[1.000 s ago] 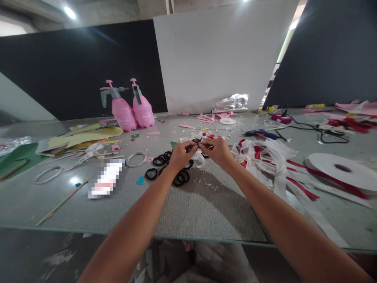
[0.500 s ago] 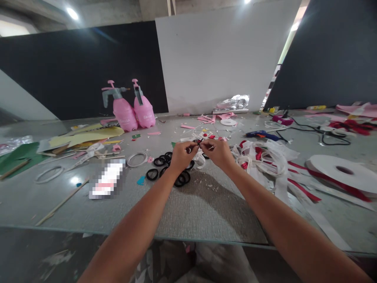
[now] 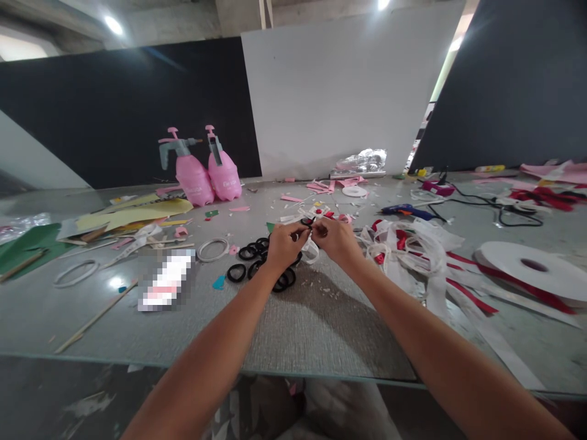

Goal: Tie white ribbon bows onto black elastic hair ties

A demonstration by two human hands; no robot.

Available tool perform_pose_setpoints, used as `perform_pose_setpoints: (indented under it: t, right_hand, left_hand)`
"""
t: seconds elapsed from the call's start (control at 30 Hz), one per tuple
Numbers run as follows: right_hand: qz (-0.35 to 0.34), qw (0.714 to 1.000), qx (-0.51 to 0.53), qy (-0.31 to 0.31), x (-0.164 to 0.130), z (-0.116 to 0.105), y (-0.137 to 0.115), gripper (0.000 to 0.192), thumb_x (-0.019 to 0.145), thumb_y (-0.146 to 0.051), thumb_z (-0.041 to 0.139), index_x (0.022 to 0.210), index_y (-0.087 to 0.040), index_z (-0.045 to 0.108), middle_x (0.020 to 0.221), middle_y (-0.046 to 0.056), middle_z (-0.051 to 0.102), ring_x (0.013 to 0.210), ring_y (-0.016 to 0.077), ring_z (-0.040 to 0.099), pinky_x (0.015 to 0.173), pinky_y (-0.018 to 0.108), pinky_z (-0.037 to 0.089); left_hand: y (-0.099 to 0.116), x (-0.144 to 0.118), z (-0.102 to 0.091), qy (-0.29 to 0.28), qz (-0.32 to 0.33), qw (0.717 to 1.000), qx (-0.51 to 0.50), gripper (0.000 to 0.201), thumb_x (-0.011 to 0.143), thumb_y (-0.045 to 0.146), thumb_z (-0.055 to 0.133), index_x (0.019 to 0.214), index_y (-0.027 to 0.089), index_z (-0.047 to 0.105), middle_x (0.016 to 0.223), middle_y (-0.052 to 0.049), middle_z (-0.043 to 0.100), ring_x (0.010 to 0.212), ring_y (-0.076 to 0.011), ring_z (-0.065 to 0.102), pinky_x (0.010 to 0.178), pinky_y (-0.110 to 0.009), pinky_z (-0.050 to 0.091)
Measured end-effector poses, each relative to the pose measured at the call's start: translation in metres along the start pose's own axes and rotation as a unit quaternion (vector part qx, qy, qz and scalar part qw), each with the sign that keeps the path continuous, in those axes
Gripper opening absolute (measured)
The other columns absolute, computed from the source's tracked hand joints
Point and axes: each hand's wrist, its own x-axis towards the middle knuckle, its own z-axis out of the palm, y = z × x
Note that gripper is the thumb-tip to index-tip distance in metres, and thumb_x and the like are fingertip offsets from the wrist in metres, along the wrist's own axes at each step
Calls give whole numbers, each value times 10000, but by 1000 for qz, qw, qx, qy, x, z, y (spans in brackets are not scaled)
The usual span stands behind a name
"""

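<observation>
Cluttered grey bench: near its middle, left hand and right hand pinch one small black elastic ring between fingertips, above loose black elastic rings.

The grey surface is full of craft things. 2 pink spray bottles stand at the back. Black rings lie in the middle. A white tape roll sits far right, near a blue glue gun. Yellow paper lies left.
</observation>
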Motion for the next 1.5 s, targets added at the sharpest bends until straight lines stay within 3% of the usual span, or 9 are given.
perform_pose_setpoints:
  t: [0.37, 0.77, 1.3, 1.5]
  right_hand:
    - [-2, 995, 100, 24, 3, 1, 12, 143, 676, -218, 547, 770, -162, 638, 652, 12, 640, 577, 126, 564, 593, 231, 418]
    - [31, 995, 99, -7, 5, 5, 24, 121, 635, -242, 530, 707, -169, 594, 601, 0, 591, 551, 123, 517, 566, 239, 382]
    - [29, 993, 114, -22, 5, 8, 32, 115, 643, -233, 543, 715, -166, 603, 592, -9, 580, 539, 112, 517, 526, 221, 416]
    - [109, 974, 199, -10, 9, -3, 50, 125, 700, -281, 579, 744, -167, 603, 595, -11, 575, 488, 114, 536, 446, 222, 467]
  left_hand:
    - [-1, 2, 1, -7, -17, 998, -54, 185, 832, 320, 615, 830, 180, 737, 724, -13, 702, 621, -118, 573, 647, -242, 444]
    - [-3, 2, 0, -41, 7, 999, -16, 194, 853, 322, 592, 789, 188, 717, 682, 5, 682, 609, -114, 570, 666, -246, 430]
    - [-4, 0, 3, -30, 11, 999, -19, 224, 863, 348, 576, 796, 183, 711, 683, -4, 679, 602, -119, 567, 652, -245, 427]
    - [-2, 2, -4, -1, -22, 998, -52, 257, 879, 373, 546, 792, 175, 687, 721, -11, 673, 634, -121, 559, 649, -235, 433]
